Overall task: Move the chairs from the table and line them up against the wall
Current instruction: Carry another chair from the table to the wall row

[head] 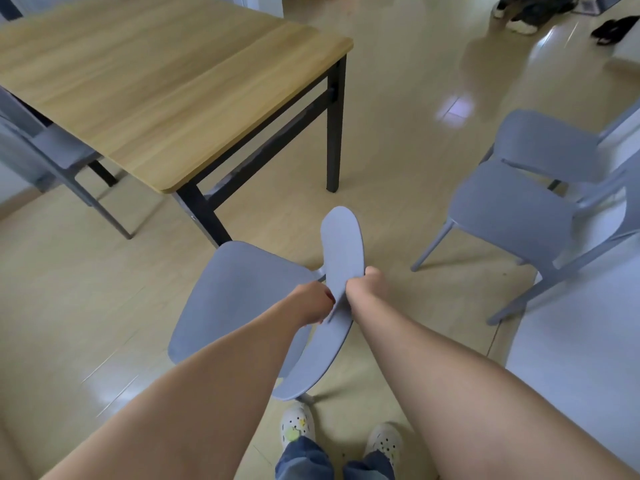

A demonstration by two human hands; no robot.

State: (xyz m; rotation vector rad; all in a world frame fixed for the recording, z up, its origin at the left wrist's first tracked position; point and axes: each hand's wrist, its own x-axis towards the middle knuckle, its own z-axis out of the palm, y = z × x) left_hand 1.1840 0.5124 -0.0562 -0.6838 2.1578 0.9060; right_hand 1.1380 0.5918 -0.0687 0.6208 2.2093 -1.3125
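As we look down past both forearms, we hold a grey chair (239, 292) by its backrest (341, 244). Our left hand (313, 303) grips the edge of the backrest on the seat side, with the fingers curled around it. Our right hand (365, 289) grips the same edge from the other side, also closed tightly on it. The two hands are just beside each other, near the middle of the backrest. This chair is on the floor (398, 109) in front of our feet, near the corner of the wooden table (166, 88) but not touching it.

Two other grey chairs (512, 209) stand one behind the other on the right, with their backs toward a white wall (571, 341). A fourth grey chair (59, 147) is at the left, with its seat partly under the table. Our light shoes (298, 427) show at the bottom, close to the legs of the chair we hold.
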